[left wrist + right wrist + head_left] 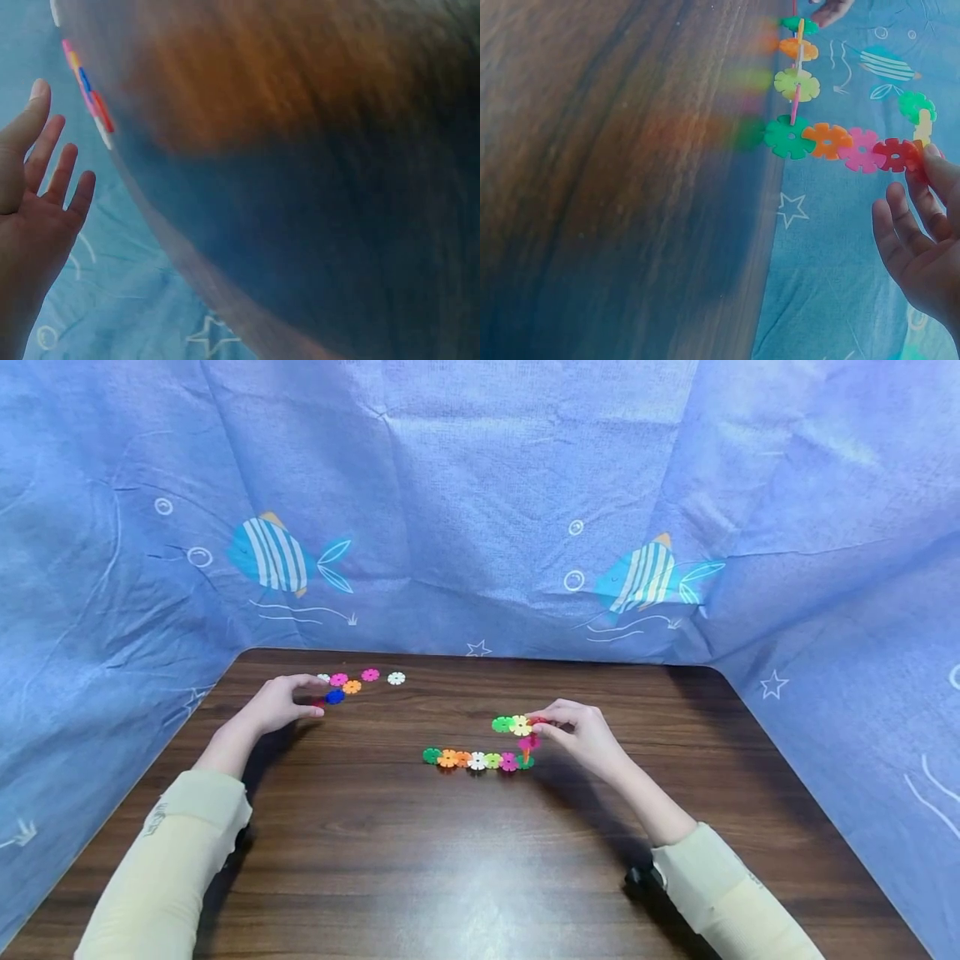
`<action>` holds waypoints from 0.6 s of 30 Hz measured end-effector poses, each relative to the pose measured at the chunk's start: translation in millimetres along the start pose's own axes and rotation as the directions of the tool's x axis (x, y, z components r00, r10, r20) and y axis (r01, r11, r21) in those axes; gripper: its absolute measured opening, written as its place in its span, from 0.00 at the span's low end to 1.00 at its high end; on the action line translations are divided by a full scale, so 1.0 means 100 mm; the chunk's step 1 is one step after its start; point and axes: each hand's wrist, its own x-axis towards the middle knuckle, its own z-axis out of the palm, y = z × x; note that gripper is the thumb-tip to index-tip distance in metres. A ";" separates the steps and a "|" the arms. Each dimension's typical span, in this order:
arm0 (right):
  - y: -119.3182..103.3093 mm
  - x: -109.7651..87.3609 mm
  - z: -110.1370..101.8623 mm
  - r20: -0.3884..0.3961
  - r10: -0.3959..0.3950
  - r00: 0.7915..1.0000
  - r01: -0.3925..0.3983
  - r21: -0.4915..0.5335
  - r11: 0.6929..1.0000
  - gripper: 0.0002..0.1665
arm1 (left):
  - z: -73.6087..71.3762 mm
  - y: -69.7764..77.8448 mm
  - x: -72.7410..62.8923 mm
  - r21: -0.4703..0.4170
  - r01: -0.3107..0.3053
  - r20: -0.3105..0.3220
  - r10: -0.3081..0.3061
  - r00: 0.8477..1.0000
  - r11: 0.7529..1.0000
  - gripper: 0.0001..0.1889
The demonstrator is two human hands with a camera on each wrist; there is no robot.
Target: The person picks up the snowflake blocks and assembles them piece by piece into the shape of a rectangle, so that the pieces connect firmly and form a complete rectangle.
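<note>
Flower-shaped interlocking plastic discs are joined in an angular chain, its bottom row (478,762) of several colours running along the table. At the row's right end, a column of discs (862,148) rises, then turns into a short arm with a yellow disc (521,725) and a green disc (502,724). My right hand (581,735) pinches the chain at its upper corner, by the red disc (895,155). My left hand (281,703) is at the far left, thumb and fingers apart, beside loose discs; the nearest are a blue disc (335,697) and a red disc (318,702).
More loose discs lie towards the back left: an orange disc (352,687), pink discs (371,674) and a white disc (396,678). The brown wooden table (360,860) ends at a blue fish-print cloth (480,510) hanging behind and at the sides.
</note>
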 end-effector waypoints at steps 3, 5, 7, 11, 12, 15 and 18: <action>-0.02 0.00 0.01 -0.002 0.003 1.000 -0.003 0.000 1.000 0.11 | 0.03 -0.05 0.01 -0.016 0.041 0.031 -0.041 0.999 0.999 0.26; -0.10 0.01 0.00 -0.001 0.009 1.000 -0.009 -0.008 1.000 0.10 | 0.05 -0.08 0.03 -0.007 0.050 0.042 -0.050 0.998 0.999 0.25; -0.23 0.01 -0.03 0.004 0.017 1.000 -0.017 -0.012 1.000 0.10 | 0.07 -0.12 0.04 0.006 0.046 0.044 -0.047 0.998 0.999 0.24; -0.42 0.02 -0.07 0.013 0.012 1.000 -0.012 -0.013 1.000 0.09 | 0.09 -0.19 0.07 0.015 0.046 0.037 -0.047 0.998 0.999 0.22; -0.42 0.02 -0.07 0.013 0.009 1.000 -0.009 -0.013 1.000 0.09 | 0.09 -0.20 0.07 0.014 0.051 0.036 -0.052 0.998 0.999 0.22; -0.41 0.02 -0.07 0.008 0.000 1.000 0.000 -0.017 1.000 0.09 | 0.09 -0.21 0.08 0.009 0.069 0.035 -0.069 0.997 0.998 0.20; -0.42 0.03 -0.07 0.008 -0.006 1.000 0.006 -0.023 1.000 0.09 | 0.10 -0.22 0.08 0.005 0.063 0.025 -0.063 0.998 0.998 0.18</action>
